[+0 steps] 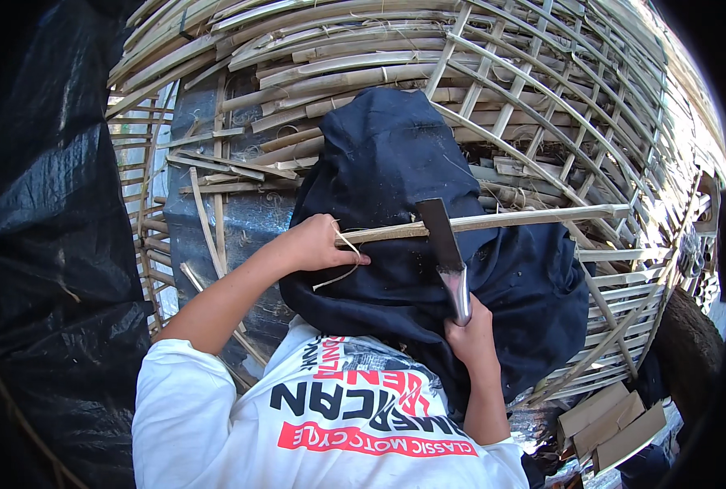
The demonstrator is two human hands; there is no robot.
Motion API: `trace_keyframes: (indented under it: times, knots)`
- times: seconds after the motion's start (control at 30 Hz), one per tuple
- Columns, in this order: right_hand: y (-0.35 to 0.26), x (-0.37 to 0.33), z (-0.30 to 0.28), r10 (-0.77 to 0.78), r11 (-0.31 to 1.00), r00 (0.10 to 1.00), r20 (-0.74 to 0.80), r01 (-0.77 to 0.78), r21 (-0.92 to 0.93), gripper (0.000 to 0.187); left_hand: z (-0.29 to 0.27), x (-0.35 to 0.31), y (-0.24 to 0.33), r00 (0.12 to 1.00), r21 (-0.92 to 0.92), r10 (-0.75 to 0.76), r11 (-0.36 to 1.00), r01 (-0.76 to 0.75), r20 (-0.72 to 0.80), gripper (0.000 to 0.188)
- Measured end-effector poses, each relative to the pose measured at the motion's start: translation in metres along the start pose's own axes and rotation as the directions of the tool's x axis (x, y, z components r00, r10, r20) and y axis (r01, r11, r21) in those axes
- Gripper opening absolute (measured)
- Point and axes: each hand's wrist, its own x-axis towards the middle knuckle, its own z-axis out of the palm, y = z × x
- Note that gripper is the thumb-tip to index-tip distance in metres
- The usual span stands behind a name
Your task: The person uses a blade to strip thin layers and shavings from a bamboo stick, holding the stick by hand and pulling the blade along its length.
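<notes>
A long pale bamboo strip (526, 218) lies across my lap, running from my left hand out to the right. My left hand (327, 244) is closed around its left end, and a thin curled shaving (343, 273) hangs by the fingers. In my right hand (470, 330) is a broad-bladed knife (442, 236), gripped by its shiny metal handle. The dark blade points away from me and crosses over the strip, right of my left hand; whether it touches the strip I cannot tell. Black cloth (387, 155) covers my lap and legs beneath both hands.
Stacked split bamboo (338, 65) fills the far side, with a woven bamboo lattice (534, 90) at the right. Several loose strips (224, 167) lie to my left on grey sheeting (253, 228). A black plastic sheet (45, 204) hangs at far left. Cardboard (611, 424) sits at lower right.
</notes>
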Motion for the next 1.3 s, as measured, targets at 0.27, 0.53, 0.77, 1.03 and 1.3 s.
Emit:
trace_keyframes:
  times: [0.27, 0.53, 0.77, 1.03, 1.3]
  knots:
    - [0.023, 0.023, 0.019, -0.036, 0.873, 0.817, 0.575, -0.255, 0.416, 0.017, 0.010, 0.009, -0.009, 0.998, 0.030, 0.036, 0.999, -0.035, -0.045, 0.057]
    - [-0.004, 0.002, -0.002, 0.060, 0.936, 0.895, 0.441, -0.204, 0.286, 0.018, 0.005, 0.004, 0.000, 0.997, -0.091, 0.060, 0.994, -0.064, -0.045, 0.056]
    - [-0.009, 0.009, -0.006, 0.066, 0.989, 0.994, 0.089, -0.077, 0.127, 0.016, 0.014, 0.010, -0.016, 0.998, -0.099, 0.025, 0.995, -0.031, -0.053, 0.060]
    - [-0.005, -0.009, -0.001, 0.035, 0.983, 0.991, 0.131, -0.058, 0.176, 0.026, 0.003, 0.001, -0.012, 0.995, -0.223, 0.091, 0.971, -0.083, 0.027, 0.058]
    - [-0.013, -0.036, -0.001, 0.107, 0.867, 0.994, 0.027, -0.107, 0.487, 0.018, -0.001, -0.026, 0.035, 0.890, -0.900, 0.457, 0.385, -0.202, -0.005, 0.050]
